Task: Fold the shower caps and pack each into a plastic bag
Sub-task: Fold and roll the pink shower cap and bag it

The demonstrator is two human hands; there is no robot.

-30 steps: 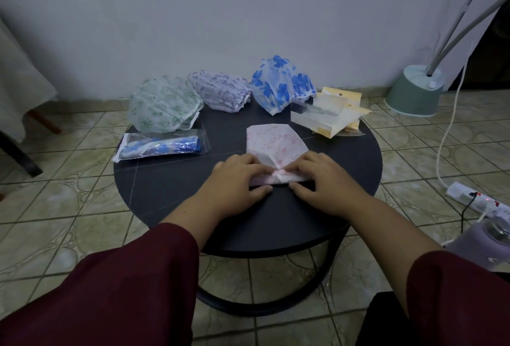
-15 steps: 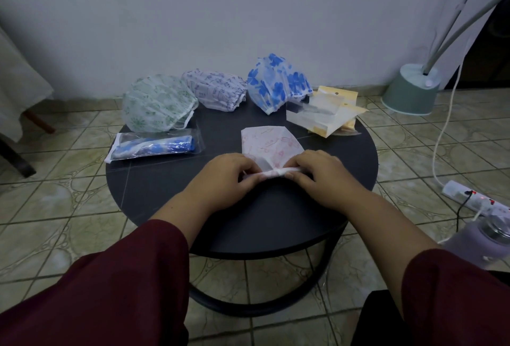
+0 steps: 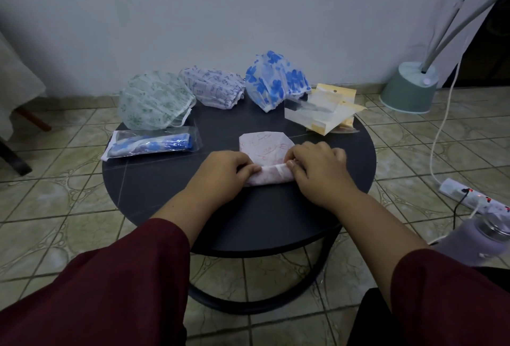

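Observation:
A pink-patterned shower cap (image 3: 262, 147) lies flat on the round black table (image 3: 248, 221), its near end rolled into a tube. My left hand (image 3: 223, 171) grips the roll's left end, and my right hand (image 3: 317, 169) grips its right end with curled fingers. At the table's back sit a green-flowered cap (image 3: 150, 104), a purple-printed cap (image 3: 212, 87) and a blue-flowered cap (image 3: 273, 79). A clear plastic bag holding a rolled blue cap (image 3: 151, 145) lies at the left. A stack of empty plastic bags (image 3: 323, 113) with yellow headers lies at the back right.
A lamp's green base (image 3: 408, 91) stands on the tiled floor at the right, its white cord running to a power strip (image 3: 469, 199). A purple bottle (image 3: 480, 238) is by my right arm. A cloth-covered piece of furniture (image 3: 16, 89) is at the far left.
Both hands have rolled the pink cap's near end further away from me; the roll is thicker and less flat cap shows beyond it.

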